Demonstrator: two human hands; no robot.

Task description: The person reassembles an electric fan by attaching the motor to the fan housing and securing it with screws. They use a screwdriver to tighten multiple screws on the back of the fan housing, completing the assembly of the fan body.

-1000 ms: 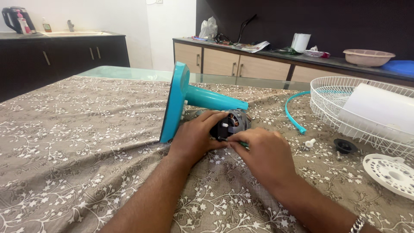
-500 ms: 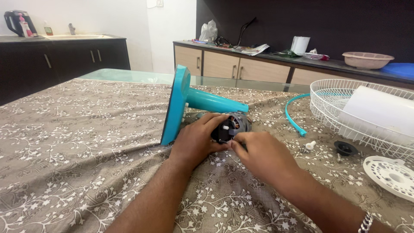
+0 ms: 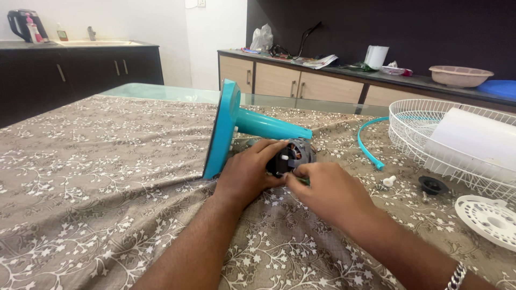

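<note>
A teal fan stand [image 3: 231, 126] lies on its side on the patterned tablecloth [image 3: 97, 161], its round base upright at the left. The bare fan motor [image 3: 293, 156] with copper windings sits at the end of the stand's neck. My left hand [image 3: 248, 173] wraps around the motor from the left. My right hand [image 3: 328, 193] pinches at the motor's front face with thumb and fingers; a bit of green shows under the fingers, and I cannot tell what it is.
A white wire fan guard [image 3: 424, 134] holds a white blade part [image 3: 475, 139] at the right. A teal rim strip [image 3: 368, 145], a white knob [image 3: 388, 181], a black cap [image 3: 432, 185] and a white round cover [image 3: 489, 217] lie nearby. Cabinets [image 3: 301, 80] stand behind.
Both hands stay on the motor, with small shifts of the right hand's fingers at its front. The stand has not moved.
</note>
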